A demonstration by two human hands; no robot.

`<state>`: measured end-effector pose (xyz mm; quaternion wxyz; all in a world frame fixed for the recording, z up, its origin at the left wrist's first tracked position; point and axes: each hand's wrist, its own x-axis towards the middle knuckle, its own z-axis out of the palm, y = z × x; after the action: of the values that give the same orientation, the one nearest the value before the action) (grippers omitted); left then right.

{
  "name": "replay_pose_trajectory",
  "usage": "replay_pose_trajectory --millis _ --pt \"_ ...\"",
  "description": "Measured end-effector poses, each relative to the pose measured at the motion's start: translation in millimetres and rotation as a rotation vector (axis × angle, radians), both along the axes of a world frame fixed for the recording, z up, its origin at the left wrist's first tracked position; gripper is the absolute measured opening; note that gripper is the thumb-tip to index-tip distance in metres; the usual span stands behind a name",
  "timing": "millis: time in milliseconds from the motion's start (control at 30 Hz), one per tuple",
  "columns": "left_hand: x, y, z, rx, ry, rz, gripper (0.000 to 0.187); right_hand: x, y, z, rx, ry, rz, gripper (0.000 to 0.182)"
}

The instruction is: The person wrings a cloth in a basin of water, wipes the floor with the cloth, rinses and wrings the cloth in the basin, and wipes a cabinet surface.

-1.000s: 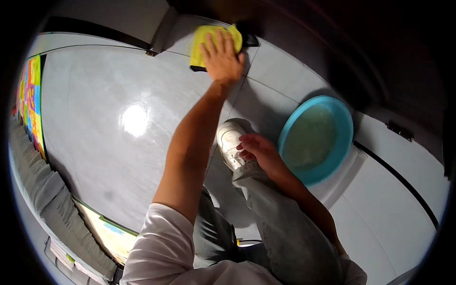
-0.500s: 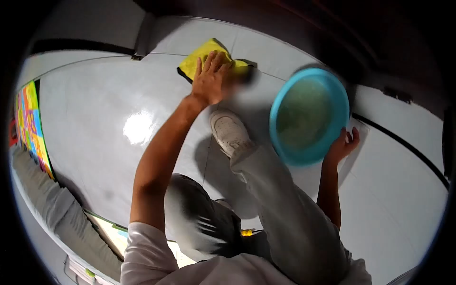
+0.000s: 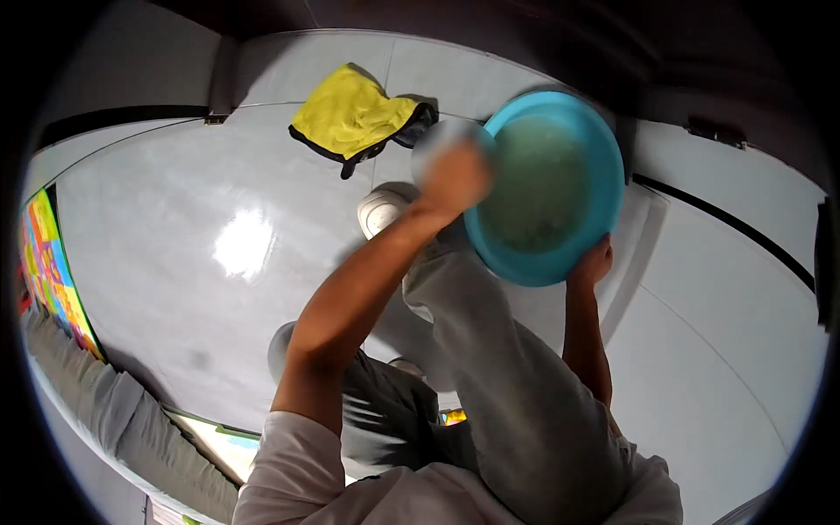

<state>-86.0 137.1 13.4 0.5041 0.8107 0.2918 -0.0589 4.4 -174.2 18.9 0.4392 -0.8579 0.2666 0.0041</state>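
Observation:
A light-blue basin (image 3: pixel 615 166) with murky, greenish water in it stands in front of me on the right. My right hand (image 3: pixel 595 261) is closed against the basin's near right side, some of its fingers hidden. At the basin's left rim is my left hand (image 3: pixel 457 178); blur covers its fingers, so whether it grips the rim does not show. A yellow cloth (image 3: pixel 346 114) with black edging lies crumpled on the floor, to the left of that hand and apart from it.
My shoe (image 3: pixel 381 213) rests on the pale tiled floor (image 3: pixel 157 236) below the cloth. A dark furniture base (image 3: pixel 490 31) runs along the far side. At the left are a colourful mat (image 3: pixel 57 271) and grey draped fabric (image 3: pixel 114 385).
My left hand has left the yellow cloth and moved right to the basin. My right hand has closed in on the basin's side. Both basin and cloth appear further left and up in view.

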Motion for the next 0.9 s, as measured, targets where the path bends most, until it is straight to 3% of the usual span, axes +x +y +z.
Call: replay_pose_trajectory --millis 233,367,467,567,667,733,767,867,900 --pt "-37 44 46 0.125 -0.027 0.035 0.034 1 60 38 0.207 -0.125 0.074 0.041" --pt "-84 77 78 0.052 -0.086 0.177 0.033 2 92 47 0.312 -0.128 0.273 0.038" --pt "-127 95 100 0.047 0.016 0.254 0.033 -5 128 49 0.401 -0.105 0.413 0.035" --pt "-182 108 79 0.032 -0.004 0.369 0.031 -14 153 33 0.555 -0.118 0.571 0.030" --pt "-234 120 70 -0.126 -0.026 0.507 0.034 -56 225 66 0.428 -0.003 0.577 0.031" --pt "-267 122 68 -0.183 -0.091 0.687 0.030 -70 242 48 0.477 0.056 0.683 0.033" --pt "-295 127 50 -0.134 -0.063 0.626 0.040 -87 261 51 0.440 0.083 0.687 0.033" --pt "-333 123 73 -0.313 0.011 0.779 0.040 -111 291 40 0.530 0.170 0.807 0.031" --pt "-354 120 56 -0.320 -0.030 0.798 0.041 -116 297 33 0.527 0.186 0.878 0.031"
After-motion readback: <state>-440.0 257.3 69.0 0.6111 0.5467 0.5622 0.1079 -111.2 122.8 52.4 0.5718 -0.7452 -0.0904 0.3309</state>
